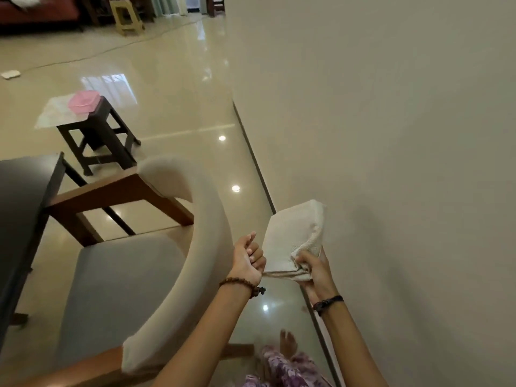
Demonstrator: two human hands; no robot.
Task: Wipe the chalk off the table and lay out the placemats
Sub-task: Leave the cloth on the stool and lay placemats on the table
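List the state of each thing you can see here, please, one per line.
cloth: folded, held up off the floor
right hand: grips the cloth's lower corner
left hand: curled, at the cloth's edge; grip unclear
chair: upright, seat bare
pink box: lid on, on the stool

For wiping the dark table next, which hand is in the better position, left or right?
Probably the right hand: it already grips the folded cloth, so it could wipe without a handover. The left hand is nearer the table, but its fingers are curled beside the cloth and seem to hold nothing.
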